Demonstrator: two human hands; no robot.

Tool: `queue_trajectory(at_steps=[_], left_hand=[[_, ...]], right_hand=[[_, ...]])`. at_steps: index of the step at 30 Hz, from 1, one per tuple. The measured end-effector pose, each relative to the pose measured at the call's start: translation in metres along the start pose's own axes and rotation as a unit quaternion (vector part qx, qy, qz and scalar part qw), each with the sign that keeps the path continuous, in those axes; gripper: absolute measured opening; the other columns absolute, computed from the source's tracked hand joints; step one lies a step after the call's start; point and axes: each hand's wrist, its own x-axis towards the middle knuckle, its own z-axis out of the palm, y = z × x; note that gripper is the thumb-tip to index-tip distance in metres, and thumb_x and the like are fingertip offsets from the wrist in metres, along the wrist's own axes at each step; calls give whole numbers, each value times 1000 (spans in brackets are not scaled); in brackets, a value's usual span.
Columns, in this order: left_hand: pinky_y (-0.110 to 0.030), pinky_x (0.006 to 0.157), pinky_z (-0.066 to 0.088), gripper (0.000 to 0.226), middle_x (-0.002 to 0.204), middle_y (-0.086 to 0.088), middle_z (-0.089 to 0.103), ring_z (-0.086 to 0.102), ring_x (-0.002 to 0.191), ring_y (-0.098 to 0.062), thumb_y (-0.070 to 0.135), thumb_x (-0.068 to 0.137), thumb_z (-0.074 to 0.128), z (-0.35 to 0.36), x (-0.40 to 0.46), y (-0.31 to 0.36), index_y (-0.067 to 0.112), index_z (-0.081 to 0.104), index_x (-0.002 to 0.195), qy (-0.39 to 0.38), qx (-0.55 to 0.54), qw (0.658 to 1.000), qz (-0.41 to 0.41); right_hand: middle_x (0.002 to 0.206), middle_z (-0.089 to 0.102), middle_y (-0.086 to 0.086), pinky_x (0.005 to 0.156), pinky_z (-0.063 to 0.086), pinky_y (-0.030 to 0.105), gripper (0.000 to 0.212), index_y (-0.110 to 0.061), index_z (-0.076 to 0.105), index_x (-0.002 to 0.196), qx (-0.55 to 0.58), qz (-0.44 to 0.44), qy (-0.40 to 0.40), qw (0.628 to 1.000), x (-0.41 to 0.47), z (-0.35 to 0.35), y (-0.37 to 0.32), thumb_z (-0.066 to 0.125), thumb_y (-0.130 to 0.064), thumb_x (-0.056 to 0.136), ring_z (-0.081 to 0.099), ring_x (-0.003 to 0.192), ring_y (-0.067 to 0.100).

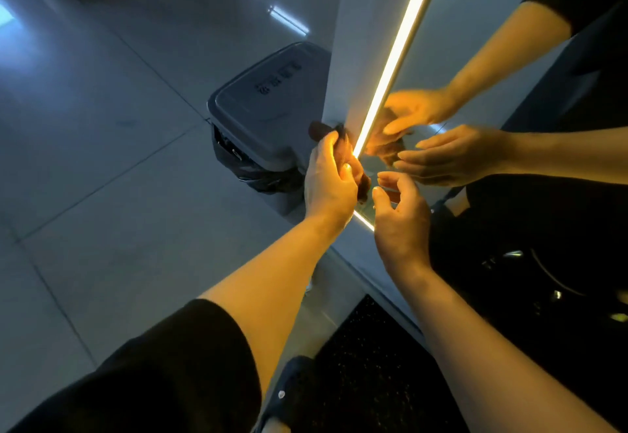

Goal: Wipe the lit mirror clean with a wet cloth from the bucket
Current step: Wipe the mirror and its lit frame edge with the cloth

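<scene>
The lit mirror (475, 41) stands on the right, with a bright light strip (394, 68) running down its left edge and another short strip along its bottom edge. My left hand (328, 184) grips a dark bunched cloth (343, 147) and holds it against the mirror's lower left corner. My right hand (397, 215) hovers just right of it, fingers loosely curled and holding nothing. Both hands and the cloth show reflected in the glass. No bucket is in view.
A grey lidded bin (258, 119) with a black liner stands on the tiled floor just left of the mirror. A dark mat (367, 364) lies at the mirror's foot, next to my dark shoe (292, 388).
</scene>
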Motion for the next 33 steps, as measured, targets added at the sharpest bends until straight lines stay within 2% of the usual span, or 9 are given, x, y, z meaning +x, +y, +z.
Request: queue_trajectory(at_steps=[2, 8, 12, 16, 19, 22, 25, 30, 33], left_hand=[[-2, 76, 42, 36, 110, 3, 58, 55, 103, -13, 0, 93, 54, 1, -6, 8, 14, 56, 127, -34, -18, 999, -19], [-14, 94, 44, 39, 120, -12, 60, 56, 108, -14, -4, 88, 59, -5, -25, 47, 5, 52, 125, 119, -60, 985, 114], [-30, 90, 49, 34, 114, -15, 66, 61, 107, -27, -1, 88, 58, -17, -13, 61, 6, 59, 121, 93, -27, 995, -23], [-16, 89, 47, 33, 112, -11, 63, 57, 100, -13, -2, 89, 59, -22, -25, 85, 5, 59, 122, 126, -31, 978, 164], [-22, 79, 47, 30, 107, -14, 67, 62, 99, -25, 0, 88, 57, -26, -20, 85, 7, 65, 116, 2, 32, 999, 29], [-25, 84, 44, 26, 114, -12, 65, 60, 106, -24, 1, 91, 57, -33, -19, 87, 9, 65, 115, 60, 11, 998, -10], [-15, 90, 39, 31, 125, -10, 55, 48, 108, -9, 5, 98, 53, -47, -9, 116, 7, 57, 128, 142, 4, 986, 93], [-41, 94, 52, 23, 115, -11, 66, 62, 108, -29, 11, 97, 54, -74, 22, 128, 10, 64, 117, -21, 109, 994, -26], [-29, 94, 49, 29, 121, -11, 64, 60, 113, -25, 11, 100, 51, -87, 18, 146, 8, 60, 127, 54, 72, 994, 59]], right_hand=[[109, 58, -6, 86, 50, 18, 21, -13, 61, 120, 7, 2, 0, 1000, -2, -4, -9, 52, -14, 100, 58, 94, 5], [101, 67, -2, 80, 49, 19, 13, -18, 63, 107, 20, 7, -5, 1000, -7, -21, -34, 54, -12, 99, 62, 90, 5], [102, 65, 0, 80, 46, 16, 16, -19, 62, 104, 5, 10, 23, 1000, -8, -31, -51, 56, -6, 95, 60, 94, 14], [97, 62, -10, 74, 42, 5, 14, -14, 63, 109, 2, 3, 7, 1000, -6, -46, -68, 55, -10, 99, 58, 87, 3], [109, 67, 3, 85, 49, 26, 20, -9, 64, 115, -5, -3, 20, 1000, -2, -50, -82, 56, -8, 97, 60, 95, 11], [113, 67, 10, 90, 49, 34, 21, -6, 63, 116, -8, -17, 31, 999, 2, -55, -96, 57, -6, 95, 60, 99, 17], [116, 64, 7, 86, 47, 23, 26, -6, 60, 122, -24, -11, 8, 1000, 3, -62, -108, 56, -7, 97, 58, 101, 14], [124, 60, 7, 70, 41, 3, 34, -9, 53, 131, -42, -18, -9, 999, 2, -69, -126, 56, -8, 97, 56, 98, 11], [121, 60, 7, 68, 41, 3, 33, -9, 55, 129, -49, -26, -13, 998, 2, -69, -139, 58, -7, 96, 56, 90, 8]])
